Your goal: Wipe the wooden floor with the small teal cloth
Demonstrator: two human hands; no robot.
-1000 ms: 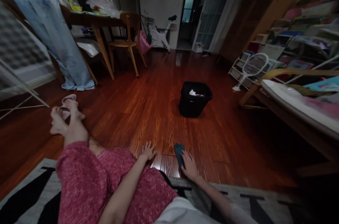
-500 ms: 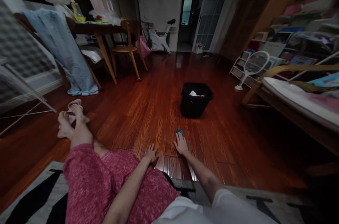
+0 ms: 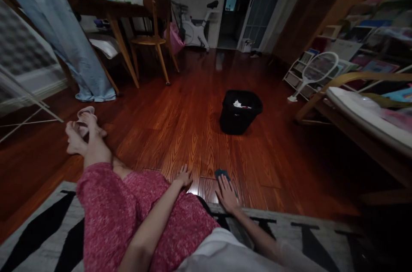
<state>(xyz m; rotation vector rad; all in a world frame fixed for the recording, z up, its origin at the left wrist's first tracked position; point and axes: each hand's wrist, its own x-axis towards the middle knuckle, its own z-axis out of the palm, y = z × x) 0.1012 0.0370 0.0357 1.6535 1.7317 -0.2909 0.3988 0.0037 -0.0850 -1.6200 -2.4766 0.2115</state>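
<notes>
My right hand (image 3: 228, 195) lies flat with its fingers stretched out on top of a dark teal cloth (image 3: 221, 173), pressing it against the wooden floor (image 3: 180, 143). Most of the cloth is hidden under the palm and fingers. To the left, my left hand (image 3: 184, 176) rests beside my pink-clad thigh, fingers apart and nothing in them; its fingertips reach over the floorboards. Beyond the right hand stands a black waste bin (image 3: 238, 121), upright, with crumpled white paper (image 3: 237, 104) showing inside.
A patterned rug (image 3: 19, 237) lies under me. A wooden chair (image 3: 151, 40) and table stand at the back left, with jeans (image 3: 69, 40) draped nearby. On the right are a low bed-like seat (image 3: 360, 113) and a white racket (image 3: 317, 70). An exercise bike (image 3: 196, 31) stands at the back.
My right hand has drawn the cloth back towards me, near the rug's edge. My left hand stays by my thigh. The camera view has tilted down slightly.
</notes>
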